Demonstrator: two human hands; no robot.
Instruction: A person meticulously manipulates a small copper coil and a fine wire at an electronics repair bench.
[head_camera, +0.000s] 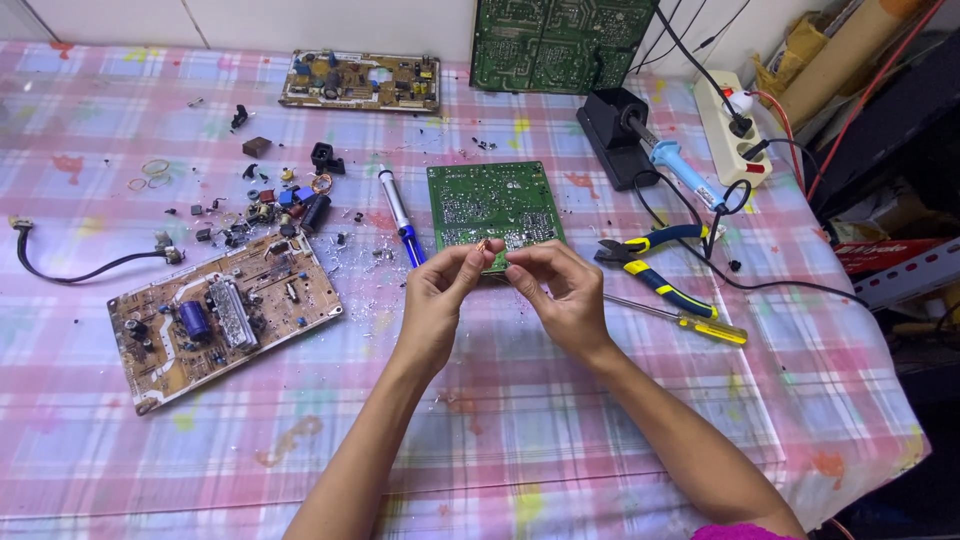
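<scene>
Both hands, left hand (438, 295) and right hand (560, 290), pinch one small copper part (487, 245). Four circuit boards around: one green board (492, 207) just beyond the fingers.

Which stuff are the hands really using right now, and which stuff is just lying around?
In use:
left hand
right hand
small coppery part pinched between them
green circuit board just behind

Lying about:
pliers
screwdriver
soldering iron
desoldering pump
brown circuit board
loose parts

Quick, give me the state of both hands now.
Left hand: pinched shut on a small coppery component.
Right hand: fingertips pinched on the same component.
</scene>
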